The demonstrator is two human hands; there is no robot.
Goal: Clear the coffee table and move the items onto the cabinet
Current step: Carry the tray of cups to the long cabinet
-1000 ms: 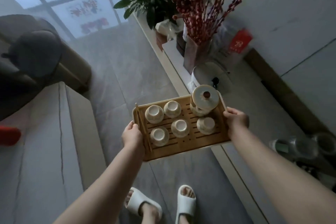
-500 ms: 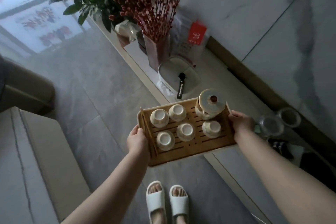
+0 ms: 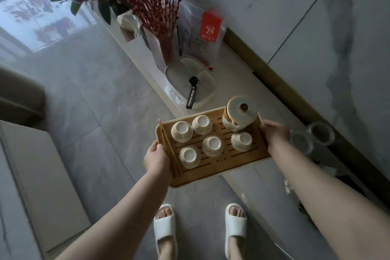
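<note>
A slatted bamboo tea tray (image 3: 221,164) hangs in the air over the front edge of the low pale cabinet (image 3: 242,82). My left hand (image 3: 157,159) grips its left end and my right hand (image 3: 275,136) grips its right end. On the tray stand several upturned pale cups, one of them (image 3: 182,132) at the back left, and a lidded tea vessel (image 3: 239,112) at the back right. The corner of the coffee table (image 3: 42,175) lies to my left.
On the cabinet stand a white divided dish (image 3: 179,74) with a black key strap, a vase of red branches (image 3: 156,2), a red-labelled bag (image 3: 211,29) and two glass jars (image 3: 301,139). A marble wall rises behind. My slippered feet (image 3: 200,226) stand on grey floor tiles.
The view has swung right toward the cabinet, and the tray now hangs nearer the glass jars. Both hands keep their hold on the tray ends.
</note>
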